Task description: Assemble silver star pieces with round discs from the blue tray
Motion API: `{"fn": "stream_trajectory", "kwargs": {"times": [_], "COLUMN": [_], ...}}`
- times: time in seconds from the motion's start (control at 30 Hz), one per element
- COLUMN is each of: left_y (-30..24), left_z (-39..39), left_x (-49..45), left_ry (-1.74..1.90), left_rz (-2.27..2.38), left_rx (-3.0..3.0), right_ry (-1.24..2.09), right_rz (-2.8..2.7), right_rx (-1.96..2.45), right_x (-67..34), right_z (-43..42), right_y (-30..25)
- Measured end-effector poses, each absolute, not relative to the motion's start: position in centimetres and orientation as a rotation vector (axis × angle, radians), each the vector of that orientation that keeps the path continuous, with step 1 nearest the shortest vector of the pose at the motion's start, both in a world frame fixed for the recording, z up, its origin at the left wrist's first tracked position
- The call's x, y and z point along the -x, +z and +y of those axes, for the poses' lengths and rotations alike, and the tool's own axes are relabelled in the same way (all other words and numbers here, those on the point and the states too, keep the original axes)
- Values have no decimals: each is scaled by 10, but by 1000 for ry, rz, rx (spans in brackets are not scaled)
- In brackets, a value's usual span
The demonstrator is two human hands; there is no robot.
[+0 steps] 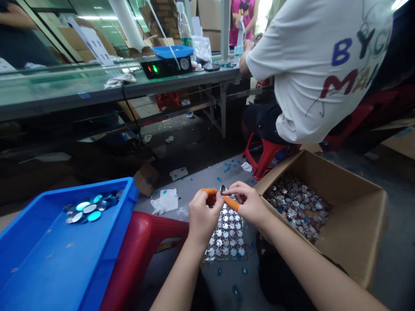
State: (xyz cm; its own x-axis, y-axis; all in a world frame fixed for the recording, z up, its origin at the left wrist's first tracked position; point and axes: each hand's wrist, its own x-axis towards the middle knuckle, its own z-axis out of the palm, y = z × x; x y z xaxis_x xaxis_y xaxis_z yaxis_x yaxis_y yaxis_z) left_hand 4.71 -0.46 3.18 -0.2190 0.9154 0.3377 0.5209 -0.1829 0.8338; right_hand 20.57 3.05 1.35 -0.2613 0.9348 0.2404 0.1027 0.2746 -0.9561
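Observation:
Between my two hands is a small round disc [222, 189], dark and shiny, seen nearly edge-on. My left hand [205, 211] pinches it from the left, an orange finger cot [210, 194] on one finger. From the right, my right hand [249, 202] has its fingers closed on the same disc; its thumb wears another orange cot [231, 203]. Below the hands lies a tray [227, 233] with rows of silver, flower-shaped pieces. Round mirror-like discs [90, 209], some reflecting blue, lie piled in a blue bin [48, 246] at the left.
A cardboard box [353, 203] holding many silver star-shaped pieces [298, 203] stands at right. The blue bin rests on a red stool [145, 242]. Ahead, a co-worker in a white shirt [301, 65] sits by a long workbench [97, 90]. Blue bits and paper [167, 201] litter the floor.

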Motion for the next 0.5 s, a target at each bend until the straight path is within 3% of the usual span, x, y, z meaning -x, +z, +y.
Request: {"fn": "stream_trajectory", "kwargs": {"times": [0.23, 0.5], "left_y": [23, 18], "left_z": [-3, -4], "left_x": [-40, -45], "left_ry": [1311, 1286], "left_rz": [1706, 1683], "left_rx": [-2267, -2415], "right_ry": [1243, 1258], "right_rz": [-1441, -1391], "right_rx": [1059, 1153], "right_x": [-202, -201], "right_z": [35, 35], "right_y": [10, 4]}}
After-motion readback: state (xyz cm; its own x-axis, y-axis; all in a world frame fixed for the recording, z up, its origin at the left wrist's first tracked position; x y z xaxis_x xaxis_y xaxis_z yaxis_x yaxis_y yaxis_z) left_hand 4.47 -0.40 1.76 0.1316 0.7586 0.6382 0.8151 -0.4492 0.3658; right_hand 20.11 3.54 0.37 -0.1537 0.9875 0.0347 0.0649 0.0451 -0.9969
